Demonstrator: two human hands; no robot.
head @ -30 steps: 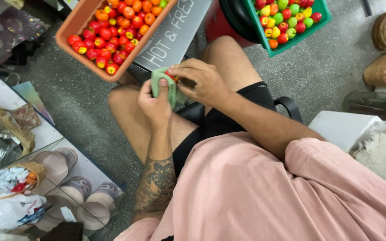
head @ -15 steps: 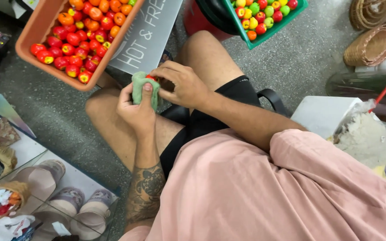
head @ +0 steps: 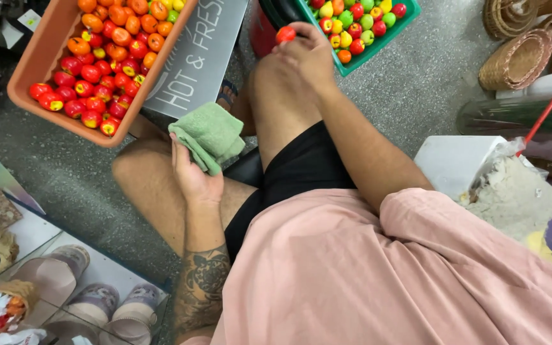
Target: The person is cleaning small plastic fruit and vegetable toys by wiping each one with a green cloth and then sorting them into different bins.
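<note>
Fingers (head: 292, 39) of the right hand (head: 308, 54) pinch a small red fruit (head: 285, 34) over the green tray (head: 378, 48), left hand (head: 193, 176) clutching the folded green cloth (head: 209, 134), while the orange tray (head: 46, 70) sits full, many fruits seemingly left.

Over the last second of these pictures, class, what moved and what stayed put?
The right hand left the green cloth and reached out toward the green tray, now pinching a small red fruit. The left hand holds the cloth alone, lower over the thigh. The orange tray of fruit and the seated pose stayed the same.
</note>
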